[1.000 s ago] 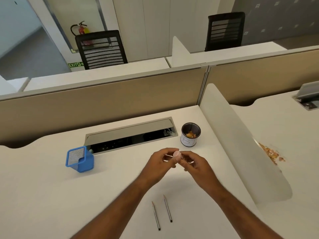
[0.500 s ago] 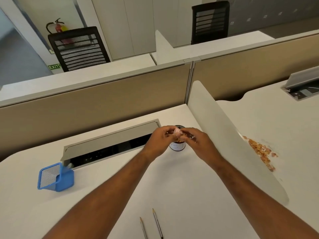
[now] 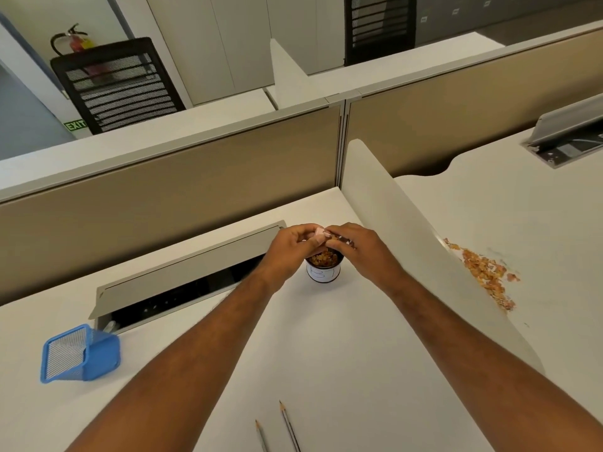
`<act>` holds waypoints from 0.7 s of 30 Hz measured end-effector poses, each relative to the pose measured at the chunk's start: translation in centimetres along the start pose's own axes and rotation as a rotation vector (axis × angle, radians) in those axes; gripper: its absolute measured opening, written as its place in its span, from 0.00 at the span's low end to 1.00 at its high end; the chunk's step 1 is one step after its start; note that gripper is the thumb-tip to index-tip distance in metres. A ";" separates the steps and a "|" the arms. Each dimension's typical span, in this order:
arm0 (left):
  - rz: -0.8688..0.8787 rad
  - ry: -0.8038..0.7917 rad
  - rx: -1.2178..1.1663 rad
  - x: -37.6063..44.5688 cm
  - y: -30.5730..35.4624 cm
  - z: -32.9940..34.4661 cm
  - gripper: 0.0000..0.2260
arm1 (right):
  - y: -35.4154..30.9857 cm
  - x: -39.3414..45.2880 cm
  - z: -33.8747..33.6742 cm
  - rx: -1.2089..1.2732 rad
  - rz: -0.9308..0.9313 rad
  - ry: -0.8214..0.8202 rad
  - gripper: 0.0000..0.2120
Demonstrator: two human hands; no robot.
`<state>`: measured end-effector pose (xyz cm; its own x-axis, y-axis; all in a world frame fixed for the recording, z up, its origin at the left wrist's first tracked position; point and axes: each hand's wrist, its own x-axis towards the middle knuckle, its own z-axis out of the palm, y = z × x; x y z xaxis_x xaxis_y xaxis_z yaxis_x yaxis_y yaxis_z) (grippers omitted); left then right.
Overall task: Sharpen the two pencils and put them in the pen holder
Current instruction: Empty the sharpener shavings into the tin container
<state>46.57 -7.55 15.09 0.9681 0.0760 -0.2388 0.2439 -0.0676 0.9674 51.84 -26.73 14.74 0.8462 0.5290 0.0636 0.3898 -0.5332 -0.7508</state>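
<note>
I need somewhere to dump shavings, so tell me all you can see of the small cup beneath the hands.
The small cup stands upright on the white desk, dark-rimmed, with a white label bearing handwriting. It looks nearly full of orange-brown shavings. Both hands hover over its mouth, hiding part of the rim.

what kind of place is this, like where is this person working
Most likely an open-plan office: white desks split by tan cubicle partition panels, black mesh office chairs at the next row, and a red fire extinguisher near a green exit sign.

White desk [image 3: 342,353], two pencils [image 3: 287,425], blue pen holder [image 3: 81,353], cup [image 3: 323,272]
</note>
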 end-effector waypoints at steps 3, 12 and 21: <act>-0.031 0.049 -0.056 0.3 -0.3 0.3 0.11 | 0.0 0.1 0.4 -0.007 0.021 0.034 0.15; -0.057 0.002 -0.122 0.5 -0.7 0.1 0.14 | 0.6 -0.1 -0.1 -0.035 0.013 0.007 0.16; -0.058 0.050 -0.108 0.5 -0.9 0.1 0.15 | 1.2 -0.7 -0.1 -0.023 0.041 0.030 0.16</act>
<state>46.88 -7.59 14.13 0.9478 0.1260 -0.2928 0.2893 0.0455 0.9562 51.80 -27.82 13.86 0.8717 0.4872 0.0530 0.3629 -0.5691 -0.7379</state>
